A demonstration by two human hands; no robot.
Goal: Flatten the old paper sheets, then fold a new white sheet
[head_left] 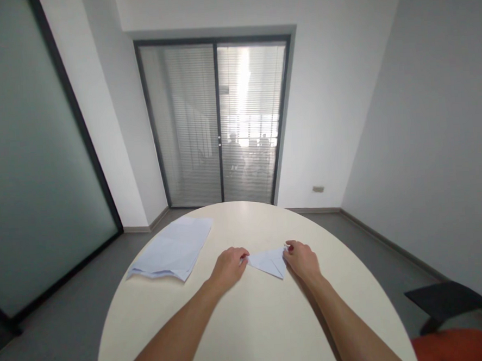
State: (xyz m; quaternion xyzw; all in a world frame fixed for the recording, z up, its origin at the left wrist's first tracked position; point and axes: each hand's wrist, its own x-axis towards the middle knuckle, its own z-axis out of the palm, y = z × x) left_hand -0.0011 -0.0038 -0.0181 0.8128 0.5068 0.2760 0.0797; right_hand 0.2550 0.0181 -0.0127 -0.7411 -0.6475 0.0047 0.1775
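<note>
Both of your hands are resting on the round table (250, 332), and between them they are holding one folded piece of paper (269, 262). Your left hand (229, 267) is curling loosely, its fingertips pinching the paper's left corner; your right hand (302, 260) is curling the same way, with its fingertips pressing on the paper's upper right corner. Neither hand is spreading wide, and neither is closing into a full fist.

Counting what is lying on the table: one folded piece, shaped like a shallow triangle pointing toward you, and one stack of paper sheets (172, 249); how many sheets are making up that stack you cannot tell. Two hands, two bare forearms, nothing more is sitting on the tabletop.

The folded piece is lying flat a little beyond the table's middle, directly between your hands and touching both. The stack is lying well apart to your left, its near corner reaching close to the table's left rim and its far end pointing toward the glass door (218, 122) with blinds.

Bare tabletop is stretching wide on the near side of the folded paper, between your forearms, and to the right as far as the curved edge. Beyond the far edge the floor is running to the door. A dark chair (444, 299) is standing off the table's right side, near the lower corner of your view, beside an orange surface
</note>
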